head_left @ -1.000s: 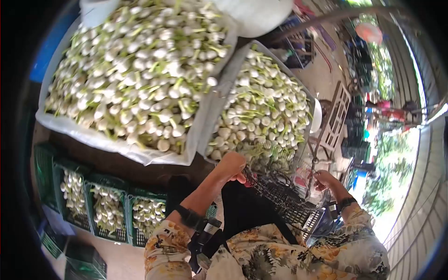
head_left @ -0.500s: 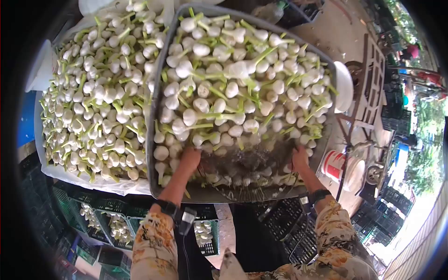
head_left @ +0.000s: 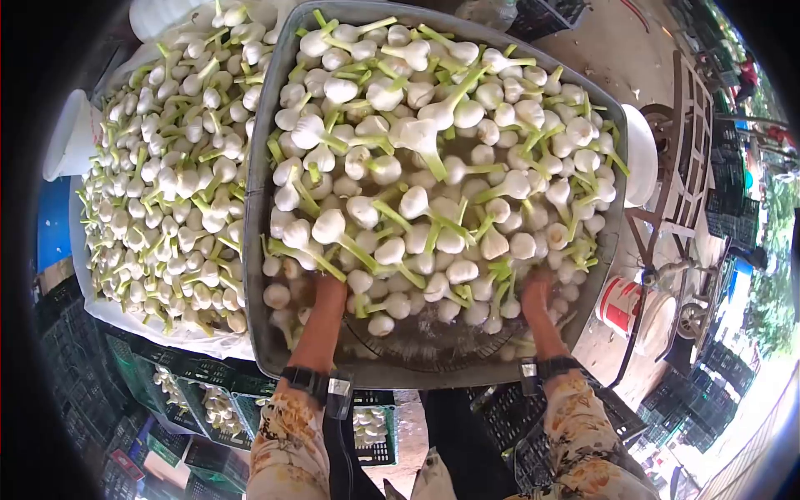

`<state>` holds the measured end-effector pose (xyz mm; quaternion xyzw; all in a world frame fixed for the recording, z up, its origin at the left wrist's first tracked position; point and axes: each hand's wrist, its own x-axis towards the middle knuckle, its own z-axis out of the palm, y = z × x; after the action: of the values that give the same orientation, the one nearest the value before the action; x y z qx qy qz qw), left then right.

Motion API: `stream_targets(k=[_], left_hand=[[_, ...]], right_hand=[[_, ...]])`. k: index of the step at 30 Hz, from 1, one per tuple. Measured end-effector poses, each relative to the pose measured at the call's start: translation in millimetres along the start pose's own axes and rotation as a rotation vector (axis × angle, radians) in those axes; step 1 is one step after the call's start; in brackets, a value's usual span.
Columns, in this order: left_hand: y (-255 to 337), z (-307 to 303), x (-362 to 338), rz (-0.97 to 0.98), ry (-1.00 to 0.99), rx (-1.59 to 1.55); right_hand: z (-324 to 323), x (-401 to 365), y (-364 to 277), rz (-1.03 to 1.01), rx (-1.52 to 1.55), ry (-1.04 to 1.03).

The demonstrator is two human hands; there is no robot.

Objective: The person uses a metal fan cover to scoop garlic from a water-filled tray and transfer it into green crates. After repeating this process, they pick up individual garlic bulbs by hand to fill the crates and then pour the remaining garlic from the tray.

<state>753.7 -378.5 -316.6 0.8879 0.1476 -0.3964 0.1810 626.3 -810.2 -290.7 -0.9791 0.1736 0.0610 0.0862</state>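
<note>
A large grey tub (head_left: 252, 200) of murky water is filled with white garlic bulbs (head_left: 329, 225) that have short green stems. My left hand (head_left: 330, 287) reaches into the water at the tub's near left, among floating bulbs. On the near right, my right hand (head_left: 536, 290) is dipped in the same way. The fingers of both hands are hidden under water and garlic, so what they hold cannot be made out. A faint curved, ribbed wire shape (head_left: 425, 360) shows beneath the surface between my forearms.
To the left stands a second container, lined with white plastic (head_left: 158, 333) and heaped with garlic. Plastic crates (head_left: 375, 433) holding garlic sit below the tub. At the right are a red-and-white bucket (head_left: 619, 304) and a metal-framed cart (head_left: 683, 167).
Both hands have sunk deeper into the water. Floating garlic has spread toward me over the formerly open, splashing patch between my hands, and the wire shape is now less visible.
</note>
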Motion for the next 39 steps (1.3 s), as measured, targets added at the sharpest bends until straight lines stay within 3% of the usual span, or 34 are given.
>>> stream_targets(k=[1,4,6,7,8,10,12,13,16,18,19,21,22,24,25,27,28,29,30,32,33,34,35,36,38,39], left_hand=[[8.2,-5.6,10.1,-0.023,-0.023,-0.008],[11.6,-10.4,11.7,-0.08,-0.062,-0.02],[-1.1,-2.8,-4.8,-0.115,-0.052,-0.039],[-3.7,-1.5,-11.1,-0.132,-0.05,-0.062],[-5.7,-2.3,-17.2,-0.149,-0.042,-0.088],[-2.5,-5.0,-21.9,-0.171,-0.011,-0.147],[-2.3,0.0,-20.1,-0.177,0.033,-0.199],[-5.2,6.2,-16.2,-0.166,0.08,-0.219],[-7.5,18.4,-11.7,-0.149,0.221,-0.287],[-0.2,-2.8,-13.1,-0.146,-0.22,-0.033],[-2.0,0.0,-11.2,-0.026,-0.219,0.115],[-7.7,11.6,-5.5,-0.133,-0.124,-0.037],[-6.4,8.2,-8.2,-0.18,-0.071,-0.116],[2.6,-6.0,-16.0,-0.338,-0.196,-0.313],[7.8,-23.1,-24.7,0.097,-0.379,0.313],[-6.9,24.7,-0.4,-0.154,-0.003,-0.092],[-8.1,29.7,-3.3,-0.076,0.148,-0.312],[-9.7,35.3,-6.5,0.033,0.28,-0.518],[-33.7,91.1,44.8,0.033,-0.092,0.015],[-18.7,61.7,28.0,-0.03,-0.11,-0.007],[-10.7,32.0,11.4,-0.073,-0.128,-0.01],[-2.2,3.0,-10.3,-0.115,-0.155,-0.005],[12.4,-32.1,-32.4,-0.019,-0.271,0.15],[2.7,-15.3,-22.9,0.161,-0.143,0.379],[0.7,-15.2,-18.7,0.178,-0.241,0.36],[0.9,-15.3,-11.9,0.175,-0.283,0.353]], right_hand=[[-0.6,5.2,-0.2,-0.095,-0.059,0.002],[-105.7,57.4,-80.9,0.081,-0.219,-0.55],[-181.0,85.7,-161.5,0.114,-0.171,-0.504],[-198.5,93.4,-197.9,-0.003,0.056,-0.29],[-202.3,102.0,-231.7,-0.125,0.287,-0.077],[-174.8,129.6,-279.7,-0.405,0.337,0.123],[-140.5,150.4,-305.2,-0.463,0.278,-0.086],[-138.8,154.6,-313.5,-0.281,0.227,-0.284],[-148.3,137.3,-325.6,-0.376,0.349,-0.077],[-145.5,127.1,-342.8,-0.473,0.242,-0.129],[-136.9,129.0,-355.0,-0.523,0.151,-0.16],[-104.8,140.0,-373.6,-0.582,0.013,-0.128],[-94.9,145.8,-375.5,-0.565,-0.001,-0.143],[-85.5,151.5,-372.1,-0.52,-0.038,-0.175],[-87.2,151.7,-367.8,-0.486,-0.019,-0.215],[-107.4,147.0,-347.4,-0.488,0.183,-0.329],[-126.0,147.8,-334.9,-0.498,0.27,-0.373],[-170.7,144.2,-334.8,-0.49,0.325,-0.268],[-213.6,138.9,-333.5,-0.477,0.393,-0.182],[-238.3,209.9,-267.2,-0.963,0.172,0.312],[-276.9,232.6,-257.0,-0.373,0.331,0.161],[-307.9,252.0,-246.3,-0.177,0.284,0.162],[-313.5,267.1,-212.7,-0.433,0.136,0.492],[-332.3,253.3,-193.6,-0.332,-0.096,0.474],[-331.2,195.9,-160.5,-0.348,0.071,0.293],[-293.7,162.1,-109.6,-0.29,-0.047,0.16]])
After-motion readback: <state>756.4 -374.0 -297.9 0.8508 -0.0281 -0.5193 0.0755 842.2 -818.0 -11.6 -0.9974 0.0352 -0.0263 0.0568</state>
